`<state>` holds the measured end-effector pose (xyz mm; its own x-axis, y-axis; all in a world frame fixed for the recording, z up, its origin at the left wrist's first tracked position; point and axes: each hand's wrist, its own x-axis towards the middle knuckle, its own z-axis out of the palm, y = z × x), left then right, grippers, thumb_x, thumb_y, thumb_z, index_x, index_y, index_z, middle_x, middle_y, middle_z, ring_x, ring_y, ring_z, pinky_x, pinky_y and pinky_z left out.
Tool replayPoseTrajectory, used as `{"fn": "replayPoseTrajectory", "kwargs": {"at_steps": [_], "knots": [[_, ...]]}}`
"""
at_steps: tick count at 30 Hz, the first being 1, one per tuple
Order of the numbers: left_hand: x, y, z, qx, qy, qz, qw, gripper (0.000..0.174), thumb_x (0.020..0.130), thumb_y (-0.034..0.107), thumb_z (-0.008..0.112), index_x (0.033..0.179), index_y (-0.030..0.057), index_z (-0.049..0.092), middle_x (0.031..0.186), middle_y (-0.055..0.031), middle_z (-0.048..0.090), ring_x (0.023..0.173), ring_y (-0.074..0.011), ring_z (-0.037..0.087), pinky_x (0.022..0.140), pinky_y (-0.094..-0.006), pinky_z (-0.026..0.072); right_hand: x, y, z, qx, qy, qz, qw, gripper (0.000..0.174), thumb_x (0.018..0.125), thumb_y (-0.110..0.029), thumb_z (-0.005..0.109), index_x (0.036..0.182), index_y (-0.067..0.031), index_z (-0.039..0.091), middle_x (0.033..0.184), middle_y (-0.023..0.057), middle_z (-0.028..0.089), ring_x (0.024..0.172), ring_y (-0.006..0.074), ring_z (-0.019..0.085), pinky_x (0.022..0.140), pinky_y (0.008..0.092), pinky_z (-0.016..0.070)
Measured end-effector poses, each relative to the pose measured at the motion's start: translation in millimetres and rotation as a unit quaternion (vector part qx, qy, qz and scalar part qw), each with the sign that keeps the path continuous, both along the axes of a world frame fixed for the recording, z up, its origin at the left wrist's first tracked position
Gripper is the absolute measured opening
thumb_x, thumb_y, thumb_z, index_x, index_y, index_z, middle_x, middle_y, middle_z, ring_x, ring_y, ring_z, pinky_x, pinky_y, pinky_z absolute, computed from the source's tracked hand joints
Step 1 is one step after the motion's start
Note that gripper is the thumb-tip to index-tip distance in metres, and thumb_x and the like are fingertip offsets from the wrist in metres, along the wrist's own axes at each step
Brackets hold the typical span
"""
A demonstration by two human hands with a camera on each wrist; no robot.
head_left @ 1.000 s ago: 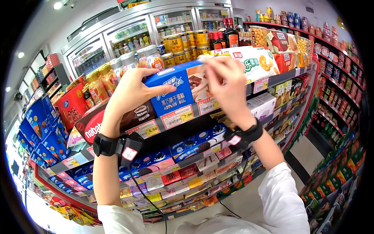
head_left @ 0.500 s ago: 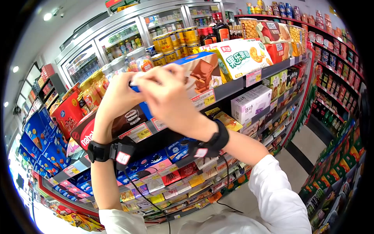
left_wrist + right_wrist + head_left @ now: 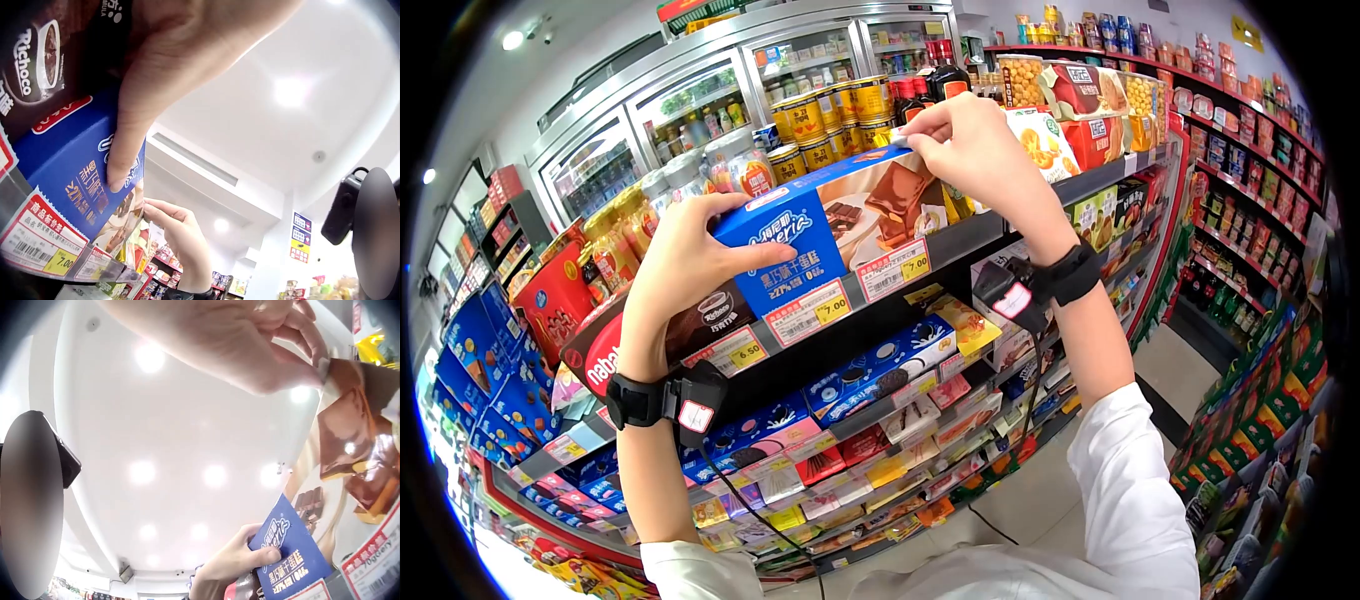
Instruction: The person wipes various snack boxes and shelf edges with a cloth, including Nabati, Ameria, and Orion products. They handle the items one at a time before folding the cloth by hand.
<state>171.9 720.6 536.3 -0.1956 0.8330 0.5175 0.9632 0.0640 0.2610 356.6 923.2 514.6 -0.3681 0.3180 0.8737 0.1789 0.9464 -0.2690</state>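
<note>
A blue wafer or cake box (image 3: 785, 240) with chocolate pictures stands on the upper shelf, behind price tags. At its left end my left hand (image 3: 675, 255) holds it, thumb against the printed front and fingers over the top edge. My right hand (image 3: 975, 150) is at the box's top right corner, fingertips pinching a small white wad (image 3: 898, 138) against the top edge. In the right wrist view, a bit of the white wad (image 3: 323, 367) shows between thumb and fingers. The left wrist view has the left thumb (image 3: 128, 150) lying across the box's lettering.
A dark brown Richoco box (image 3: 720, 315) sits left of the blue box, and yellow cans (image 3: 805, 118) stand behind it. Price tags (image 3: 810, 312) line the shelf edge. Below are rows of blue biscuit boxes (image 3: 880, 365). Cables hang from both wrist cameras.
My right hand went left along the box to beside the left hand, then came back to the right end. The left hand stays on the box's left end.
</note>
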Motion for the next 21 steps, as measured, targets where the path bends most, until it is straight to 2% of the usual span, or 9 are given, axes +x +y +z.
{"fn": "replayPoseTrajectory", "kwargs": {"at_steps": [2,4,5,7,9,10,12,16,21], "knots": [[2,0,-2,0.015,0.011,0.005,1.0,0.054,0.067,0.027,0.087,0.105,-0.0057,0.068,0.091,-0.0135,0.069,0.082,-0.0171,0.066,0.077,-0.0301,0.0526,0,-2,4,0.011,-0.045,-0.045,0.998,0.021,0.078,-0.014,0.061,0.087,0.0006,0.073,0.073,0.0158,0.07,0.071,0.0232,0.07,0.071,0.0348,0.0549],[6,-2,-2,0.03,0.025,0.015,0.999,0.055,0.067,0.027,0.087,0.106,-0.0056,0.067,0.09,-0.0131,0.069,0.082,-0.0173,0.066,0.077,-0.0302,0.0526,-18,-16,7,0.083,-0.066,-0.097,0.99,0.022,0.074,-0.014,0.058,0.084,-0.0021,0.074,0.077,0.0167,0.07,0.075,0.0326,0.068,0.083,0.0445,0.0482],[8,-3,-3,0.037,0.032,0.02,0.999,0.055,0.067,0.027,0.087,0.107,-0.0056,0.067,0.09,-0.0129,0.069,0.082,-0.0174,0.065,0.076,-0.0303,0.0527,-31,-25,9,0.046,-0.086,-0.031,0.995,0.02,0.073,-0.013,0.059,0.082,-0.0035,0.075,0.075,0.0157,0.069,0.076,0.0335,0.067,0.084,0.0466,0.0449],[3,-1,-6,0.056,0.038,0.003,0.998,0.057,0.066,0.031,0.087,0.105,-0.0055,0.068,0.088,-0.0139,0.07,0.078,-0.0192,0.068,0.075,-0.0311,0.0535,-59,-58,16,0.081,-0.143,-0.066,0.984,0.016,0.069,-0.011,0.063,0.078,-0.007,0.075,0.078,0.0139,0.07,0.08,0.033,0.067,0.081,0.0486,0.043],[-8,3,-5,0.029,0.024,-0.008,0.999,0.055,0.065,0.03,0.087,0.104,-0.0051,0.068,0.087,-0.0139,0.071,0.078,-0.0187,0.069,0.074,-0.0313,0.0537,-77,-78,15,0.114,-0.091,0.018,0.989,0.009,0.065,-0.011,0.067,0.069,-0.0038,0.07,0.075,0.0159,0.068,0.078,0.0335,0.067,0.079,0.0482,0.0425],[-12,3,-5,0.034,0.018,-0.018,0.999,0.054,0.066,0.029,0.087,0.104,-0.0051,0.068,0.086,-0.0137,0.071,0.078,-0.0181,0.069,0.074,-0.0313,0.0536,-90,-84,20,0.114,-0.121,0.043,0.985,0.011,0.063,-0.011,0.068,0.069,-0.0017,0.068,0.073,0.0162,0.067,0.077,0.0342,0.067,0.078,0.0485,0.0424],[-16,4,-7,0.045,0.007,-0.039,0.998,0.052,0.066,0.026,0.086,0.102,-0.0051,0.068,0.086,-0.0132,0.071,0.078,-0.017,0.068,0.075,-0.0314,0.0535,-100,-94,21,0.11,-0.082,0.069,0.988,0.011,0.063,-0.01,0.069,0.069,-0.0018,0.068,0.074,0.0182,0.067,0.076,0.0353,0.067,0.078,0.049,0.0419],[-6,4,-4,0.009,-0.064,-0.05,0.997,0.046,0.067,0.022,0.085,0.099,-0.0051,0.068,0.084,-0.011,0.071,0.075,-0.0156,0.068,0.071,-0.0284,0.0539,-94,-79,20,0.098,-0.085,0.074,0.989,0.01,0.063,-0.01,0.069,0.071,-0.0028,0.071,0.076,0.0168,0.068,0.076,0.0354,0.067,0.08,0.0476,0.0413],[-6,3,-4,0.002,-0.031,-0.002,1.0,0.047,0.069,0.015,0.084,0.106,-0.0062,0.065,0.088,-0.0081,0.068,0.078,-0.0121,0.064,0.074,-0.0265,0.0525,-49,-23,20,0.056,-0.111,0.019,0.992,0.015,0.065,-0.01,0.065,0.075,-0.0057,0.076,0.073,0.0156,0.069,0.075,0.0333,0.066,0.081,0.0449,0.0409]]}}
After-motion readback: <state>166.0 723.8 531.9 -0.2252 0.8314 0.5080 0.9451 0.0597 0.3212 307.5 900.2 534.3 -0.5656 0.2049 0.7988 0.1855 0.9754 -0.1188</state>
